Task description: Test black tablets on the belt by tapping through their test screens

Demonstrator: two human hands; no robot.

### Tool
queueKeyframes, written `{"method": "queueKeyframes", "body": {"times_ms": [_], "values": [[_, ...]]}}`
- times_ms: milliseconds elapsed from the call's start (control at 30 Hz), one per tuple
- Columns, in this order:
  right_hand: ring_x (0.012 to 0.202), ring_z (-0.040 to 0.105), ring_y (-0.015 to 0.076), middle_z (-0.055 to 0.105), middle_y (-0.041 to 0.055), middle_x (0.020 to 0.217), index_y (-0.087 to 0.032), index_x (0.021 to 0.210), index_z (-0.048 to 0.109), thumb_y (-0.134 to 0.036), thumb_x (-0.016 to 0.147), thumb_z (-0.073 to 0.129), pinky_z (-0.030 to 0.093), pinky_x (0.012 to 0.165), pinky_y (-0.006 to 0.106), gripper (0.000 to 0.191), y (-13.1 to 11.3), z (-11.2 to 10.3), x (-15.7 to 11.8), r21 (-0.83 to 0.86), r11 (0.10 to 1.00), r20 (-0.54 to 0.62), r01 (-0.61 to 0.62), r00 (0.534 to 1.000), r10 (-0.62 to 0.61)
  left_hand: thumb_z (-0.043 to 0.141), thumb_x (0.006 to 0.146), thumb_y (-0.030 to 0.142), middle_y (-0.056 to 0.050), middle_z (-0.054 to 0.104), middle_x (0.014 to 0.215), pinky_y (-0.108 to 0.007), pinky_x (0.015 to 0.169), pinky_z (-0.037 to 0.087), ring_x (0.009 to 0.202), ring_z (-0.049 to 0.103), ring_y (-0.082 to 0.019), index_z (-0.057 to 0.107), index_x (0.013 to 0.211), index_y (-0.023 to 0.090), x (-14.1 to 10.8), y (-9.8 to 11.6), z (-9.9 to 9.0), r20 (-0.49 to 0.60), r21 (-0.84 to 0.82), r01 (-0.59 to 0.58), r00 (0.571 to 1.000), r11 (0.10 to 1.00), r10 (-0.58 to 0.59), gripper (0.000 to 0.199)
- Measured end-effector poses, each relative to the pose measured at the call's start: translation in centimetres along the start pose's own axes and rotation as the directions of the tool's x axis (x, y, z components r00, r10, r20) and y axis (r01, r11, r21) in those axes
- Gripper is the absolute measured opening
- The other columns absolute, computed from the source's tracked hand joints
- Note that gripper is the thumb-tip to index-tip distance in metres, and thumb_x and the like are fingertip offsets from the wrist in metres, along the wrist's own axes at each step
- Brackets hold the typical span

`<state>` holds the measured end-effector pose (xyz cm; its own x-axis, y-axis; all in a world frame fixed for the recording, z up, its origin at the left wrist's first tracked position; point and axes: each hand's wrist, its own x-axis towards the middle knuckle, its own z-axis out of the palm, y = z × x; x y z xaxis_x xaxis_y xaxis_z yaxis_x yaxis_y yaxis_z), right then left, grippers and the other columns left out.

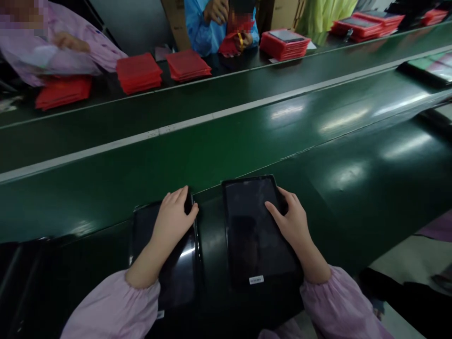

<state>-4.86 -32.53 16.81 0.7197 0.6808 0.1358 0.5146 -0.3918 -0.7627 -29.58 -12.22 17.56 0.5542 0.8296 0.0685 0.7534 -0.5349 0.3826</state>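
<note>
Two dark tablets lie side by side in front of me. My left hand [175, 214] rests on the upper right part of the left tablet [180, 278], fingers stretched over its screen and thumb at its right edge. That tablet's edge looks thick, perhaps more than one piece; my forearm covers part of it. The right tablet [247, 226] has a small white label [256, 279] at its near end. Around its right edge closes my right hand [291, 214], thumb on the glass and fingertips hidden along the side.
A green conveyor belt [212, 141] runs across beyond the tablets. Past its pale rail, red stacks [139, 73] of pouches line the far bench. People in pink, blue and yellow sleeves are there. Dark flat items [21, 273] lie at the left.
</note>
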Motion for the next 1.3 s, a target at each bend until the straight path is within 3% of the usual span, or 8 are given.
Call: {"method": "queueKeyframes", "body": {"times_ms": [367,567,733,833,933,1067,1167,1300], "values": [[0.113,0.071,0.0334,0.068,0.0178,0.136,-0.021,0.142,0.065,-0.072,0.093,0.062,0.064,0.094,0.051,0.07,-1.1,-0.5,-0.1,0.01,0.999,0.076,-0.044,0.996,0.043,0.039,0.089,0.053,-0.024,0.071,0.142,-0.066,0.124,0.041,0.14,0.06,-0.046,0.068,0.141,0.005,-0.5,0.5,-0.5,-0.016,0.031,0.085,0.996,0.996,-0.084,0.076],[0.127,0.069,0.0355,0.071,0.0147,0.143,-0.025,0.147,0.064,-0.07,0.087,0.073,0.057,0.11,0.057,0.076,-0.2,-0.7,-0.4,0.286,0.935,0.139,-0.209,0.975,0.175,0.042,0.09,0.043,-0.023,0.072,0.141,-0.06,0.121,0.046,0.138,0.063,-0.043,0.07,0.137,0.006,0.2,1.5,-0.7,0.033,0.088,0.061,0.997,0.994,-0.064,0.066],[0.152,0.055,0.0345,0.06,0.0121,0.161,-0.03,0.156,0.057,-0.077,0.09,0.066,0.05,0.122,0.056,0.081,-0.3,-0.5,-0.6,0.382,0.906,0.229,-0.181,0.968,0.097,0.051,0.088,0.04,-0.02,0.069,0.149,-0.06,0.124,0.046,0.145,0.059,-0.041,0.063,0.146,0.009,0.4,0.8,-2.3,0.084,-0.165,0.141,0.988,0.976,-0.128,0.067],[0.154,0.053,0.0329,0.057,0.0091,0.164,-0.034,0.159,0.054,-0.074,0.094,0.064,0.051,0.122,0.056,0.077,-0.7,-0.6,-1.5,0.4,0.9,0.307,-0.173,0.95,0.046,0.056,0.09,0.042,-0.016,0.059,0.161,-0.056,0.13,0.039,0.153,0.051,-0.037,0.058,0.15,0.013,-1.6,-1.5,-4.5,0.024,-0.475,0.257,0.96,0.842,-0.279,0.066],[0.16,0.045,0.0311,0.048,0.0057,0.171,-0.036,0.161,0.053,-0.069,0.095,0.067,0.044,0.129,0.056,0.075,-0.9,-0.6,-2.7,0.444,0.873,0.352,-0.201,0.935,0.036,0.058,0.095,0.041,-0.014,0.054,0.166,-0.053,0.134,0.032,0.159,0.043,-0.034,0.052,0.154,0.015,-6.0,-4.2,-5.9,-0.069,-0.635,0.36,0.855,0.684,-0.514,0.065],[0.162,0.04,0.0299,0.046,0.0042,0.172,-0.037,0.161,0.053,-0.065,0.095,0.069,0.04,0.132,0.056,0.074,-1.4,-0.2,-3.7,0.476,0.844,0.384,-0.249,0.922,0.055,0.067,0.09,0.058,-0.006,0.06,0.162,-0.055,0.132,0.039,0.158,0.044,-0.038,0.058,0.15,0.03,-12.9,-7.1,-4.5,0.153,-0.812,0.494,0.694,0.311,-0.704,0.068],[0.162,0.041,0.0302,0.046,0.0045,0.173,-0.037,0.161,0.051,-0.064,0.096,0.068,0.041,0.131,0.058,0.072,-1.9,0.5,-3.9,0.463,0.852,0.381,-0.243,0.923,0.057,0.079,0.084,0.053,-0.001,0.054,0.167,-0.054,0.129,0.045,0.162,0.037,-0.038,0.062,0.148,0.035,-16.1,-8.5,-2.4,0.205,-0.854,0.462,0.723,0.24,-0.66,0.069],[0.159,0.046,0.0314,0.051,0.0066,0.169,-0.035,0.159,0.054,-0.062,0.098,0.065,0.047,0.127,0.057,0.067,-2.4,1.4,-3.9,0.446,0.87,0.354,-0.211,0.934,0.045,0.075,0.09,0.041,0.002,0.052,0.169,-0.055,0.13,0.043,0.163,0.036,-0.036,0.058,0.154,0.039,-16.7,-8.3,-0.9,0.105,-0.886,0.348,0.795,0.307,-0.597,0.067]]}}
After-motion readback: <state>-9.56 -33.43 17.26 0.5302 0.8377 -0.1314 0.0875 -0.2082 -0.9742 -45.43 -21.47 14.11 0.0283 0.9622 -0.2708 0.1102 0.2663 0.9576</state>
